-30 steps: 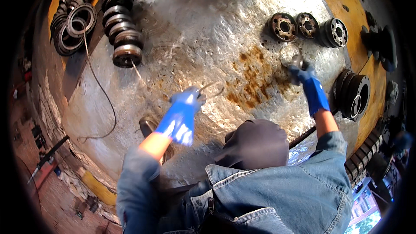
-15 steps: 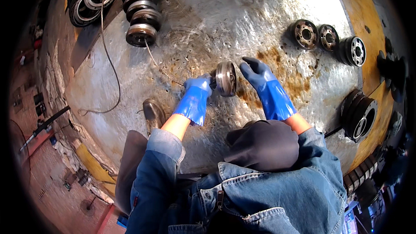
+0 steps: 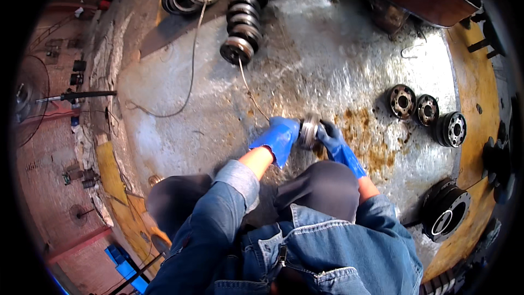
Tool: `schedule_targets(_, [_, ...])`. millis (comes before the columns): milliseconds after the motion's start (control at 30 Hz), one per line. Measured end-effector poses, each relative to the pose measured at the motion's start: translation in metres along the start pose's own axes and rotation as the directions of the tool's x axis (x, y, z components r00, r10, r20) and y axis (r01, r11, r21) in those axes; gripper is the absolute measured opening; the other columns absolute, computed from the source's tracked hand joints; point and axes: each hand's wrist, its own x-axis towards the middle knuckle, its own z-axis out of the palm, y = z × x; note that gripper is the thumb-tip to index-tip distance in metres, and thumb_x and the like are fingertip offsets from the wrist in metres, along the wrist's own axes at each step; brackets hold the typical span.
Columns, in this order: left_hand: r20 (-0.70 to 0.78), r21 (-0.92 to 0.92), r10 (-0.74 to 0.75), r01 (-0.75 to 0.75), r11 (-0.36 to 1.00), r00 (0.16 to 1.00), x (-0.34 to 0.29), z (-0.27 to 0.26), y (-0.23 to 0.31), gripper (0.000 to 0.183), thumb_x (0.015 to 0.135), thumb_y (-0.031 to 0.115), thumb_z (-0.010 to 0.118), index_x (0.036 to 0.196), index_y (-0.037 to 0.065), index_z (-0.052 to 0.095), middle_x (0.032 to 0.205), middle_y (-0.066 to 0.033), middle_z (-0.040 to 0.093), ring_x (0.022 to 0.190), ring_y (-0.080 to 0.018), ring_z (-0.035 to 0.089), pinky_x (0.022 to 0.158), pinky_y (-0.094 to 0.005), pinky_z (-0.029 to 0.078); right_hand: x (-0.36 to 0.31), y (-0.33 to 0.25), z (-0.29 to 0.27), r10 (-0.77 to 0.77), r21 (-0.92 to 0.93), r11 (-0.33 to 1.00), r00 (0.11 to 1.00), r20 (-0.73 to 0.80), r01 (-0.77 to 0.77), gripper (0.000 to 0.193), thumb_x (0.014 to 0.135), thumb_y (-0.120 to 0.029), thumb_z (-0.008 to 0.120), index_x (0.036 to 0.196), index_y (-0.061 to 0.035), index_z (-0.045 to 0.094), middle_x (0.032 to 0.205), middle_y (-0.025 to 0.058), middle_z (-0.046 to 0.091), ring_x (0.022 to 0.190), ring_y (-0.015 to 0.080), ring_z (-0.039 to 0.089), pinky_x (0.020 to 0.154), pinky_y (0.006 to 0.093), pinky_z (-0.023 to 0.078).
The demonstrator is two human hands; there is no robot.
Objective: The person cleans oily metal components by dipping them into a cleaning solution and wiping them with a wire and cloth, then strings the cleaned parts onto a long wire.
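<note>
The left hand [image 3: 277, 139] in a blue glove is closed around one side of a round metal disc part [image 3: 309, 130], and the right hand [image 3: 334, 141], also gloved in blue, grips the other side with bent fingers. The disc part stands on its edge between both palms, just above the big round metal plate [image 3: 327, 54], near a rusty patch [image 3: 363, 131] on this plate. I think two hands are used because the piece looks heavy and would roll if only one side is held. A thin wire [image 3: 248, 87] runs from the hands toward a stack of dark rings [image 3: 245, 16] at the far edge. Three similar disc parts [image 3: 427, 110] lie flat in a row to the right, well apart from the hands, and a larger ring [image 3: 445, 213] lies near the plate's rim
</note>
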Motion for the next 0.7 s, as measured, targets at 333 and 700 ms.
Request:
schedule_targets(333, [0.273,0.905,0.539,-0.402,0.136,0.797,0.035,-0.012,-0.028,0.035,0.092,0.029,0.062,0.125,0.018,0.069,0.134,-0.0054,0.065,0.120,-0.0248,0.066,0.093,-0.0433,0.055,-0.045,-0.008,0.027,0.155,0.350,0.927,0.988,-0.020,-0.138,0.042,0.096,-0.023,0.071,0.131,-0.0018,0.063,0.100,0.0021,0.071,0.073,0.0082,0.060,0.063,0.0227,0.046])
schedule_targets(700, [0.315,0.878,0.646,-0.473,0.080,0.695,-0.119,-0.145,-0.037,0.055,0.080,0.034,0.076,0.130,0.018,0.061,0.127,-0.0068,0.066,0.109,-0.0307,0.068,0.086,-0.0447,0.058,-0.079,-0.235,0.092,0.179,-0.851,0.514,0.957,0.228,0.107,0.045,0.088,-0.029,0.068,0.128,-0.0081,0.065,0.095,0.0183,0.073,0.086,0.0220,0.072,0.078,0.0346,0.055])
